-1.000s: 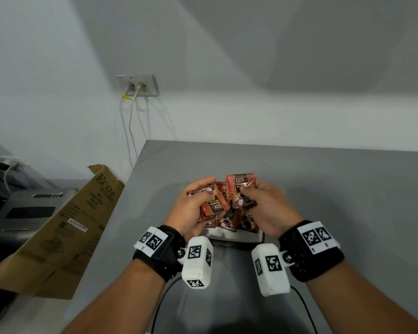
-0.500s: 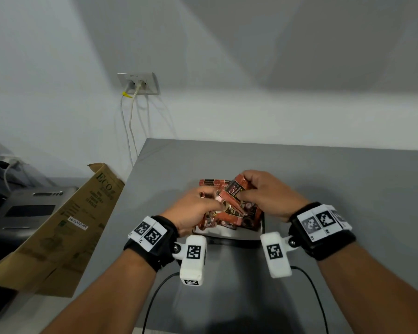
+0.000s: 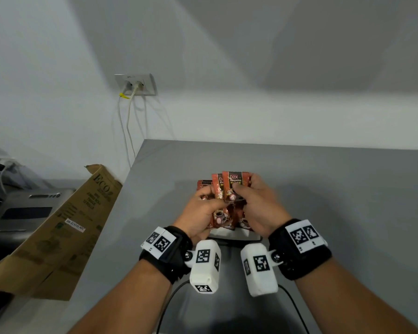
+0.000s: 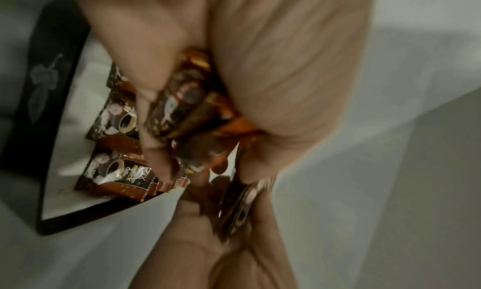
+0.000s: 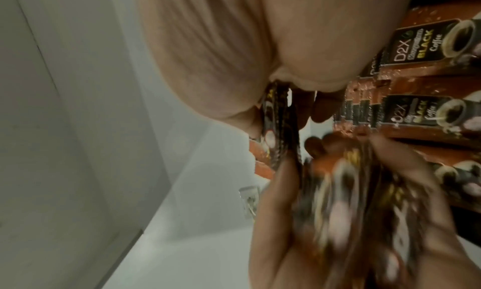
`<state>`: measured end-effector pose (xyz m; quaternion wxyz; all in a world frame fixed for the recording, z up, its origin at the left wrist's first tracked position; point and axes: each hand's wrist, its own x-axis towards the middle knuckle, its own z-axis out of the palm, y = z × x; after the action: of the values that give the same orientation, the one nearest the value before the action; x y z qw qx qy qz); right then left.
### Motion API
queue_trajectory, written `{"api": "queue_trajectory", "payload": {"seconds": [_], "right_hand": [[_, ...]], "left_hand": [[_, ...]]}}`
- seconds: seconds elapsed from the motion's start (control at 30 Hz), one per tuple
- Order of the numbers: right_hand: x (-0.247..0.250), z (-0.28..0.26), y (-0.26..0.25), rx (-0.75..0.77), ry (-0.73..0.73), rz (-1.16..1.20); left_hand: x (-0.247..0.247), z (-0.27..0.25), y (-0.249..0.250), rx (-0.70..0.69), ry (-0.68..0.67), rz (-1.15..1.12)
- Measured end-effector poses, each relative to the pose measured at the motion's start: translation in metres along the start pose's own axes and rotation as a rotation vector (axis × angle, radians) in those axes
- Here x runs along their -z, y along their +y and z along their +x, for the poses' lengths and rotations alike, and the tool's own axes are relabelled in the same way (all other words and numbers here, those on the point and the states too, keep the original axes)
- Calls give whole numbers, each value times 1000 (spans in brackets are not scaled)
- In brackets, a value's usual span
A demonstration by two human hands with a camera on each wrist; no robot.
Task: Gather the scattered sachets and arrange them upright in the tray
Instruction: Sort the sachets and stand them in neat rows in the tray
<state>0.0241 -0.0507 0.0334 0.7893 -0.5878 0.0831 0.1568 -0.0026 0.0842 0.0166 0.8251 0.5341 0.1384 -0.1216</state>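
Several red-brown coffee sachets [image 3: 234, 183] marked D2X are bunched between both hands over a small black tray [image 3: 227, 235] with a white inside near the table's front. My left hand [image 3: 206, 203] grips the bunch from the left, fingers curled round sachets [image 4: 179, 108]. My right hand [image 3: 245, 196] pinches the front sachet, which stands upright with its label toward me. More sachets [image 4: 114, 170] lie in the tray [image 4: 52, 100] under the hands. In the right wrist view, labelled sachets [image 5: 421, 46] sit beside the palm, and the rest is blurred.
The grey table [image 3: 336, 201] stretches right and back to a white wall. A cardboard box [image 3: 65, 227] leans at the table's left edge beside a grey machine [image 3: 22, 213]. A wall socket [image 3: 135, 84] with two cables hangs above. Black cables [image 3: 169, 300] run off the near edge.
The right hand has turned its sachet from tilted to upright and lifted it toward the back of the bunch. Both hands have closed in round the sachets over the tray.
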Motion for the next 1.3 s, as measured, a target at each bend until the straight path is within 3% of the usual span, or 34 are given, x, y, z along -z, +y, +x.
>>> {"api": "queue_trajectory", "payload": {"seconds": [0.17,0.4,0.6,0.73,0.87,1.0,1.13,1.3], "right_hand": [[17,-3,-13,-21,-43,96],[11,-12,5,-140,-135,-32],[9,-16,12,-87,-187,-48],[12,-13,9,-22,-150,-98],[13,-9,8,-28,-132,-126],[9,-7,11,-42,-97,-181],[17,0,5,-49,-29,-22],[23,-5,-2,-111,-152,70]], "left_hand": [[18,-3,5,80,-9,-142],[14,-1,1,-63,63,52],[12,-1,-1,-83,78,119],[14,-4,-1,-2,84,57],[14,-1,-2,-121,97,157],[12,-3,4,-104,23,108],[19,-3,7,54,7,-126],[24,0,7,-8,43,14]]}}
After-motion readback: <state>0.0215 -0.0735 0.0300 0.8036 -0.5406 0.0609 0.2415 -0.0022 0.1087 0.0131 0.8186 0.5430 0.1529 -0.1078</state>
